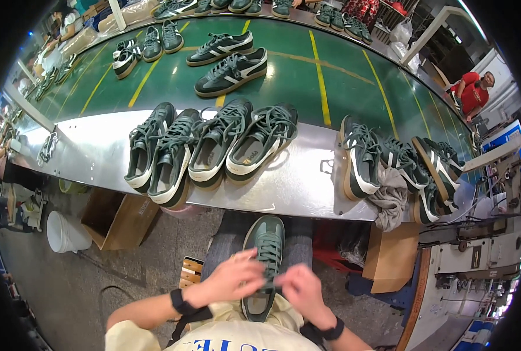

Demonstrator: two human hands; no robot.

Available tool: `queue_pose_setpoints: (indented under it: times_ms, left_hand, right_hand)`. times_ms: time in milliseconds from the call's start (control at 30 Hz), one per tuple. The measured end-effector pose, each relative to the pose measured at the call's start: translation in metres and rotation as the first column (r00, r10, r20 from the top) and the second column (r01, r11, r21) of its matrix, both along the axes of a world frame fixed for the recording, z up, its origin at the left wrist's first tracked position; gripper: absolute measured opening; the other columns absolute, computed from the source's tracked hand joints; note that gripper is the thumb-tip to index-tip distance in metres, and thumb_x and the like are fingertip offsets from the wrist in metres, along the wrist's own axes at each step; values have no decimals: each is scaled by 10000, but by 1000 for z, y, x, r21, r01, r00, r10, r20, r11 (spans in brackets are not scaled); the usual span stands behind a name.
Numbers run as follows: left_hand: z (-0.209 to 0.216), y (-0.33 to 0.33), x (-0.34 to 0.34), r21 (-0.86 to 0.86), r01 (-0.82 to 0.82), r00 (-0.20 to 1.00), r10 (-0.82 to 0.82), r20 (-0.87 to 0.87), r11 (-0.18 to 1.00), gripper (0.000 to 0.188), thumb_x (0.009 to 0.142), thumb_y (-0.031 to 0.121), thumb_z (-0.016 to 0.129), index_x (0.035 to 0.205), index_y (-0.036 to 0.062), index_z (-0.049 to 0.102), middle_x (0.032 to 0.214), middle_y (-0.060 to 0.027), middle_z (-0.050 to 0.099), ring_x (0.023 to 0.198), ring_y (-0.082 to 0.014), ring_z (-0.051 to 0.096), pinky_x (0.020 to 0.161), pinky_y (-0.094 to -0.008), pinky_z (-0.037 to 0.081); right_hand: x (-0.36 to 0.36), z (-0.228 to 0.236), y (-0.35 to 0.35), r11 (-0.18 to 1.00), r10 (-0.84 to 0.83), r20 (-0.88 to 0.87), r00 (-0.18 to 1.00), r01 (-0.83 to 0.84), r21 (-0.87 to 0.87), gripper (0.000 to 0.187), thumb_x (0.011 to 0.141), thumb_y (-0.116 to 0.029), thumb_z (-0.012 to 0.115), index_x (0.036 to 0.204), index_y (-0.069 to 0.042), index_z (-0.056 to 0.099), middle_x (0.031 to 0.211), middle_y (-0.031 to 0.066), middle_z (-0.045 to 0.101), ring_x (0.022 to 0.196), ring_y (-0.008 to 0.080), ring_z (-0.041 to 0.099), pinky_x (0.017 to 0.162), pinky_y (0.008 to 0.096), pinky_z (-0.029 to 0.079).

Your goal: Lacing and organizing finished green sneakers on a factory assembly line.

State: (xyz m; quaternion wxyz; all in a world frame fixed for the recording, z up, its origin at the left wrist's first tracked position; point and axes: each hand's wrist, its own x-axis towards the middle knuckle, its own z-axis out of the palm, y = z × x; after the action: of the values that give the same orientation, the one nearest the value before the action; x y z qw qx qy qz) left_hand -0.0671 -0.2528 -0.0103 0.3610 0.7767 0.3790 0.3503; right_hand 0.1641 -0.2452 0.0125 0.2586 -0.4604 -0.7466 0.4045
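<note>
A dark green sneaker (pixel 268 237) with a gum sole rests on my lap, its toe pointing away from me. My left hand (pixel 234 278) is over the left side of its laces, fingers bent and slightly blurred. On the other side, my right hand (pixel 301 291) is closed in a pinch. A short stretch of dark green shoelace (pixel 269 285) shows between the two hands, above the shoe's tongue. The exact grip of the fingertips is partly hidden. Black bands circle both wrists.
Ahead is a metal ledge (pixel 307 181) bearing several matching sneakers (pixel 213 146), with more at right beside a grey cloth (pixel 391 199). Beyond runs a green conveyor belt (pixel 295 76) with further shoes. Cardboard boxes (pixel 392 257) and a white bucket (pixel 67 232) stand below. A person in red (pixel 474 93) is at far right.
</note>
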Motion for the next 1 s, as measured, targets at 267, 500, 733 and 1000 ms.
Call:
queue_pose_setpoints:
  times_ms: [267,500,733,1000]
  left_hand:
    - [2,-29,-26,-174,-345,936,351,2,922,74,782,50,666,854,40,652,730,-75,619,613,-177,596,557,-263,464]
    - [9,39,9,-123,-268,950,240,-200,956,156,775,122,704,865,32,613,761,-89,583,689,-218,589,611,-321,483]
    - [0,45,19,-58,-70,890,36,-455,996,188,767,162,690,815,43,552,770,-127,576,768,-323,581,706,-409,468]
    - [5,32,-1,-405,-222,969,154,-192,887,202,791,169,693,801,38,540,762,-110,574,748,-313,575,671,-404,458]
  right_hand:
    - [31,-25,-10,626,-539,-144,830,281,-728,146,914,-139,593,1005,-26,609,841,20,634,727,78,599,620,210,505]
    - [-27,-7,47,930,-153,62,986,165,-328,251,805,-156,700,994,-35,588,772,52,606,668,127,603,603,265,493]
    - [-33,-6,55,985,18,260,965,28,-172,267,758,-111,703,977,-53,562,752,67,575,656,160,599,596,301,485]
    - [-3,-31,42,574,-487,-317,814,25,-818,228,814,-23,691,938,-62,504,803,-21,541,735,63,567,652,236,541]
